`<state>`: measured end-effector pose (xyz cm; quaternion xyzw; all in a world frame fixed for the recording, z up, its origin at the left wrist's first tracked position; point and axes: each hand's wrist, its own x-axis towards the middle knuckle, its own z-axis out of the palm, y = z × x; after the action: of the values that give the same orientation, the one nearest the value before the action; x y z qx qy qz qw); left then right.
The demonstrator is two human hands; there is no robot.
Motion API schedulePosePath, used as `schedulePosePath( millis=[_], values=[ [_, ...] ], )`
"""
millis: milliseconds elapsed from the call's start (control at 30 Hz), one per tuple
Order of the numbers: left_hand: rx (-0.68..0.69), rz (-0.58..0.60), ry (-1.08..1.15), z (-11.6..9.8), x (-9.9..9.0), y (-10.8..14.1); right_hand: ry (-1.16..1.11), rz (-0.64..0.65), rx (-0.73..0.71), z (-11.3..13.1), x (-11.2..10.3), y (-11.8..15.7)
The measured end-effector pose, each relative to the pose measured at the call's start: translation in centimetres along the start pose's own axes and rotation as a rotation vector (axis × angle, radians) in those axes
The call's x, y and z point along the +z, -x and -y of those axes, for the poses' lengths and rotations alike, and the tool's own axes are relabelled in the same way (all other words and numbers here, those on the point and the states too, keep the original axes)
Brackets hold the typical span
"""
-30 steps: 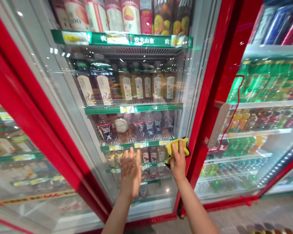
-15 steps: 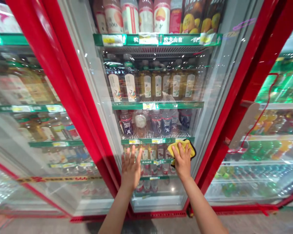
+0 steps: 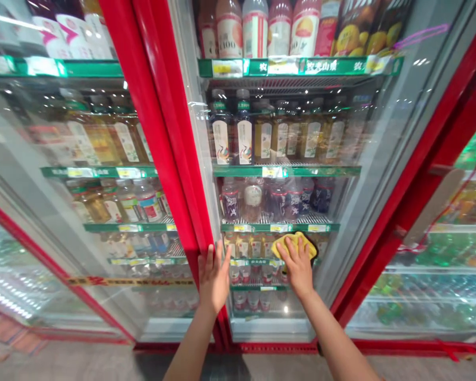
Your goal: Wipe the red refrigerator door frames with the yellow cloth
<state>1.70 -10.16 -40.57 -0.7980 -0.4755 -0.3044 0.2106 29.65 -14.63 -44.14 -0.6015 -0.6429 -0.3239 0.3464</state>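
My right hand (image 3: 300,271) lies with fingers spread over a yellow cleaning cloth (image 3: 310,250) with a dark edge, holding it flat against the glass door (image 3: 267,329) of a drinks fridge. The cloth sits at the level of the lower shelves. My left hand (image 3: 214,283) is empty, fingers up and apart, beside the door's left edge in front of the red frame (image 3: 182,159). Whether its palm touches the frame or glass, I cannot tell. Behind the glass, several bottles (image 3: 245,132) stand on shelves with green price strips (image 3: 238,171).
Another fridge door with bottles (image 3: 127,140) is on the left, crossed low down by a yellow printed strip (image 3: 130,282). To the right are a long pale door handle (image 3: 434,206) and a fridge with green bottles (image 3: 440,246). Grey floor (image 3: 115,365) shows below.
The view has turned left, so the fridges appear farther right. Relative to the door, both hands and the cloth have shifted left; my left hand now overlaps the red frame.
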Motion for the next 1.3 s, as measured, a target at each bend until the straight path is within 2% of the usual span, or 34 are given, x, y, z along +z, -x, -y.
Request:
schedulePosePath(
  millis=[67, 133, 200, 267, 333, 400, 467, 533, 600, 667, 700, 767, 833, 900, 1000, 1100, 1167, 1233, 1300],
  values=[
    [0.006, 0.017, -0.024, 1.2, 0.1, 0.6, -0.034, -0.086, 0.109, 2.3, 0.6, -2.2],
    [0.036, 0.027, -0.045, 2.3, 0.2, 1.0, -0.047, -0.129, 0.168, 5.8, 1.6, -4.1],
    [0.074, 0.025, -0.06, 3.3, 0.3, 1.4, -0.038, -0.105, 0.124, 8.9, 2.7, -4.6],
    [0.107, 0.015, -0.075, 4.5, 0.6, 1.7, -0.02, -0.053, -0.02, 10.6, 3.5, -3.7],
    [0.145, 0.002, -0.088, 5.8, 1.0, 2.2, 0.0, -0.003, -0.175, 10.4, 3.6, -2.2],
    [0.179, -0.012, -0.098, 6.9, 1.3, 2.7, 0.019, 0.022, -0.233, 9.3, 3.3, -1.1],
    [0.204, -0.027, -0.102, 7.8, 1.6, 3.1, 0.024, 0.016, -0.176, 8.3, 2.8, -1.3],
    [0.227, -0.036, -0.098, 8.4, 1.8, 3.5, 0.007, -0.019, -0.066, 8.7, 2.6, -2.7],
    [0.247, -0.035, -0.09, 8.6, 1.8, 3.7, -0.013, -0.052, 0.017, 10.4, 3.1, -4.4],
    [0.248, -0.027, -0.085, 8.6, 1.8, 3.7, -0.025, -0.059, 0.021, 12.7, 3.9, -5.6],
    [0.243, -0.022, -0.082, 8.6, 1.7, 3.7, -0.031, -0.042, -0.023, 13.6, 4.3, -5.7],
    [0.23, -0.002, -0.071, 8.5, 1.5, 3.7, -0.055, 0.032, -0.198, 14.3, 4.7, -5.3],
    [0.219, 0.028, -0.057, 8.5, 1.1, 3.6, -0.09, 0.136, -0.411, 13.7, 4.6, -4.6],
    [0.211, 0.053, -0.05, 8.5, 0.8, 3.5, -0.106, 0.207, -0.531, 12.5, 4.0, -4.5],
    [0.206, 0.057, -0.05, 8.2, 0.5, 3.5, -0.086, 0.21, -0.49, 11.9, 3.2, -5.8],
    [0.198, 0.054, -0.033, 7.8, 0.6, 3.5, -0.07, 0.144, -0.388, 13.4, 3.6, -7.1],
    [0.192, 0.064, -0.026, 7.4, 0.6, 3.5, -0.075, 0.127, -0.375, 14.3, 4.5, -6.6],
    [0.184, 0.083, -0.029, 7.1, 0.4, 3.4, -0.093, 0.153, -0.462, 14.3, 5.3, -5.4],
    [0.179, 0.103, -0.029, 7.0, 0.2, 3.2, -0.113, 0.199, -0.623, 13.4, 5.7, -4.4]
  ],
)
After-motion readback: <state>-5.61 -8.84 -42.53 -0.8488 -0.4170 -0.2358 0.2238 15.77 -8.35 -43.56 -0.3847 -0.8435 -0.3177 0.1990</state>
